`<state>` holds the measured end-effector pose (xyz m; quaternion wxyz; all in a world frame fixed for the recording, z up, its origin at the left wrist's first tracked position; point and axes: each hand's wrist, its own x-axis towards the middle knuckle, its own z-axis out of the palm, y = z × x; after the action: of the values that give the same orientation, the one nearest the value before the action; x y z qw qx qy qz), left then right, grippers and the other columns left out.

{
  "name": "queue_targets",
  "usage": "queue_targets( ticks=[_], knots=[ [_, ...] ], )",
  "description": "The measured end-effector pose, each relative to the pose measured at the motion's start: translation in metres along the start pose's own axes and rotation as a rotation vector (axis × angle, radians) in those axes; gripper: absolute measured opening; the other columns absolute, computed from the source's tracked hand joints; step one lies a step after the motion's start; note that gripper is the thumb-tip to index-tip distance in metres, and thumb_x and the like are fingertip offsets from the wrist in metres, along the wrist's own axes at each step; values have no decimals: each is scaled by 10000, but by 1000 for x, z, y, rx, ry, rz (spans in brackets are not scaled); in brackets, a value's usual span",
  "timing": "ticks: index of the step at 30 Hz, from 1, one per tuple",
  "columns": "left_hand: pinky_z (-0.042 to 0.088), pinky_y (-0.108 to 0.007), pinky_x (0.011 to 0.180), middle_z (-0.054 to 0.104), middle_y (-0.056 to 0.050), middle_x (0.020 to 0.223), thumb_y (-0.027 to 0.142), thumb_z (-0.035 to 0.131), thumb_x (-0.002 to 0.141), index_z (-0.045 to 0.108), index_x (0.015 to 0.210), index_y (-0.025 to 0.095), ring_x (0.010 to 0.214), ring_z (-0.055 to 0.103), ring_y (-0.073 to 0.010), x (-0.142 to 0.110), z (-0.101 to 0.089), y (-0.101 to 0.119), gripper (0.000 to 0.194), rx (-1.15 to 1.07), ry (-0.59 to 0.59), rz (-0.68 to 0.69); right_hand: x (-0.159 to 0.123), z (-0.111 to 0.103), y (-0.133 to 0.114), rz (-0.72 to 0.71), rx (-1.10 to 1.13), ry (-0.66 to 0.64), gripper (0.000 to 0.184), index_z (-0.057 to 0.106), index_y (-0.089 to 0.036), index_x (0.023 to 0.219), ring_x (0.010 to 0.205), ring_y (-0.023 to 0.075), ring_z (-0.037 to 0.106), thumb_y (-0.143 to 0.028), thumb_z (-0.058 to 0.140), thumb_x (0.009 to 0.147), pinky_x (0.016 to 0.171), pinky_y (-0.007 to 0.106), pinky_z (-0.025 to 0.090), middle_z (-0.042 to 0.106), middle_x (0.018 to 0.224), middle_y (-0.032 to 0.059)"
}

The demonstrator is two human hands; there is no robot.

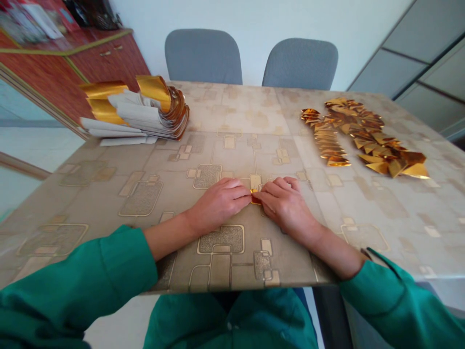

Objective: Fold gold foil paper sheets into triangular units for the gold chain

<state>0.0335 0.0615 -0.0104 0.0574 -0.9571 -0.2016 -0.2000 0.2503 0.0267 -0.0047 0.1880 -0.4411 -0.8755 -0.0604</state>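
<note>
A small folded piece of gold foil paper (255,198) sits between my two hands, low over the table near its front middle. My left hand (225,201) comes in from the left with its fingers pressed together at the paper's left end. On the opposite side, my right hand (285,206) pinches the paper's right end with thumb and fingers. Most of the paper is hidden behind my fingers, so its full shape does not show.
A patterned cloth covers the table (225,261). At the back left lies a bent stack of gold and white paper sheets (145,114). Rows of folded gold paper pieces (363,131) lie at the right. Two grey chairs (203,55) stand beyond the far edge.
</note>
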Motion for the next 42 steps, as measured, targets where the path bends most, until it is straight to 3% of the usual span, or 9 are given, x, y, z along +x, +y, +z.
queue_targets(
  ticks=[5, 11, 15, 21, 26, 29, 33, 36, 42],
  knots=[
    [518, -328, 866, 721, -72, 1044, 201, 398, 1056, 695, 1092, 125, 964, 610, -196, -2, 0, -9, 309, -61, -11, 12, -4, -4, 0, -61, -99, 10, 150, 737, -226, 972, 846, 204, 483, -214, 588, 973, 905, 384, 249, 658, 781, 17],
    [475, -392, 963, 720, -83, 1135, 187, 492, 1021, 678, 1122, 131, 1101, 601, -231, 0, -3, -13, 219, 7, 14, 67, -2, -3, -3, -50, -168, -13, 160, 704, -171, 994, 832, 205, 479, -190, 545, 990, 863, 369, 265, 651, 802, 27],
    [445, -404, 999, 741, -64, 1079, 152, 511, 1008, 677, 1110, 149, 1064, 623, -218, -1, -2, -12, 195, 74, -15, 23, 0, -2, -5, -33, -209, -65, 137, 700, -187, 1022, 871, 220, 479, -217, 573, 979, 876, 380, 259, 642, 827, 31],
    [370, -458, 1085, 732, -15, 1171, 157, 551, 996, 661, 1149, 217, 1135, 606, -213, -10, 0, -14, 198, 41, -51, -44, -10, -6, -3, -35, -225, -77, 206, 671, -184, 1148, 896, 229, 477, -197, 539, 989, 887, 389, 269, 655, 909, 50],
    [326, -493, 1129, 746, 9, 1115, 288, 629, 970, 694, 1009, 237, 1085, 616, -200, -5, 0, -14, 92, 26, -30, -39, -18, -13, -3, -99, -258, -75, 218, 659, -140, 1150, 885, 226, 488, -144, 525, 978, 902, 392, 278, 665, 925, 62],
    [337, -503, 1129, 760, 19, 983, 275, 621, 973, 702, 929, 235, 1022, 631, -195, 2, 0, -11, 101, 86, -9, 12, -13, -14, -4, -140, -255, -81, 154, 680, -135, 1035, 892, 226, 497, -212, 565, 968, 907, 390, 278, 653, 885, 58],
    [415, -445, 1091, 755, -13, 879, 160, 530, 992, 694, 887, 179, 861, 661, -166, 8, 2, -6, 195, 180, 48, 61, -1, -11, -6, -114, -258, -47, 167, 668, -169, 823, 849, 216, 492, -263, 605, 945, 901, 387, 268, 634, 800, 41],
    [473, -396, 1029, 741, -30, 809, 121, 469, 987, 694, 846, 162, 772, 668, -152, 9, 1, -3, 269, 176, 96, 4, 5, -11, -5, -93, -247, -29, 166, 666, -181, 799, 816, 203, 481, -221, 602, 947, 885, 379, 265, 634, 763, 29],
    [526, -269, 728, 751, -40, 811, 308, 522, 1014, 740, 946, 177, 739, 692, -157, 5, -5, -6, 263, -35, 116, -153, 12, -17, 11, -106, -65, -39, 263, 710, -196, 858, 826, 187, 504, -282, 516, 1013, 864, 345, 285, 645, 763, 28]
  ],
)
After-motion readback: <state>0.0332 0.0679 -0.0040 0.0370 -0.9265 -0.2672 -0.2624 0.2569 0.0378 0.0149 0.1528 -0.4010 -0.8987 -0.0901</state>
